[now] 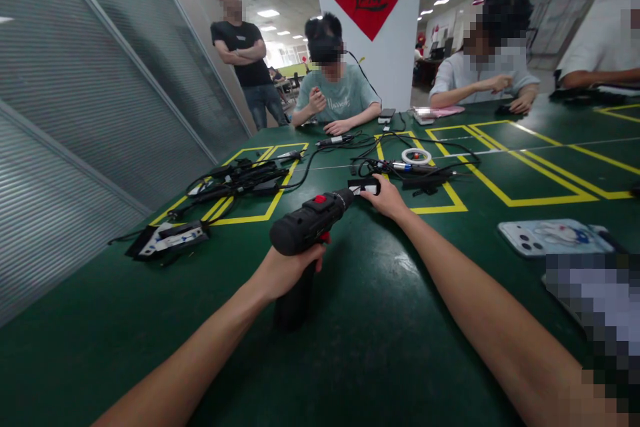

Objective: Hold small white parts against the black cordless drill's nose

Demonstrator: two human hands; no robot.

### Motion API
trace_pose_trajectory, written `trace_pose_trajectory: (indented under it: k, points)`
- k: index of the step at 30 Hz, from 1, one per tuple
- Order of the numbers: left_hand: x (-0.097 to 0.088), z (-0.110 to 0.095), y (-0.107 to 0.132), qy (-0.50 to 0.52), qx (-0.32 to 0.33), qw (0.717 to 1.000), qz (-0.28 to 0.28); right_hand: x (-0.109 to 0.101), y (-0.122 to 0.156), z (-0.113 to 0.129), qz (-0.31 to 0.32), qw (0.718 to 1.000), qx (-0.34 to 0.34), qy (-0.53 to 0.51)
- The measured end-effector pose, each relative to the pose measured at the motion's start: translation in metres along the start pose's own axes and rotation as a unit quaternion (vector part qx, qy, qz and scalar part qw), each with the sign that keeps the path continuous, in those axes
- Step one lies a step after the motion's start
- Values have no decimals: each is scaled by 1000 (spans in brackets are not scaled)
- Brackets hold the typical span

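My left hand [286,272] is wrapped round the handle of a black cordless drill [305,223] with red switches. The drill's chuck points forward and to the right. Its tip meets, or comes very near, a small black block with a white side [364,187]; I cannot tell whether they touch. My right hand [389,199] pinches that block from its right side, with the thumb and fingers closed on it. The lower end of the drill's handle stands at or just above the green table [380,320].
A heap of black cables and adapters [240,180] lies left, with a black-and-white packet [170,238] nearer. A roll of white tape [416,157] and pen-like tools [407,167] lie beyond my right hand. A phone [555,238] lies right. Several people are around the table.
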State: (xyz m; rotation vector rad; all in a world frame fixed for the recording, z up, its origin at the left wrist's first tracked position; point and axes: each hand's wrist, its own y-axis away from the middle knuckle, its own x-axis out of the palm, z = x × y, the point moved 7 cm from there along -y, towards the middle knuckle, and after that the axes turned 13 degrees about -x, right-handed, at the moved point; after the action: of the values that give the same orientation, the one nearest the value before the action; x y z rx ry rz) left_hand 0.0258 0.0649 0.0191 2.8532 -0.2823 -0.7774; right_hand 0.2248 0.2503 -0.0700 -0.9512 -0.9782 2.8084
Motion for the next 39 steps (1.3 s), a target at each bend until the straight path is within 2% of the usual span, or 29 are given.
trace_pose_trajectory:
  k: [10, 17, 22, 39]
  points:
    - [3, 3, 0, -16, -1, 1000, 10, -2, 2, 4, 6, 1000, 2, -1]
    - [2, 9, -7, 20, -26, 999, 12, -1, 1, 5, 4, 1000, -7, 4]
    - [1, 8, -12, 46, -20, 999, 15, -1, 1, 5, 4, 1000, -13, 3]
    - [4, 9, -13, 23, -38, 999, 15, -1, 1, 5, -1, 1000, -16, 8]
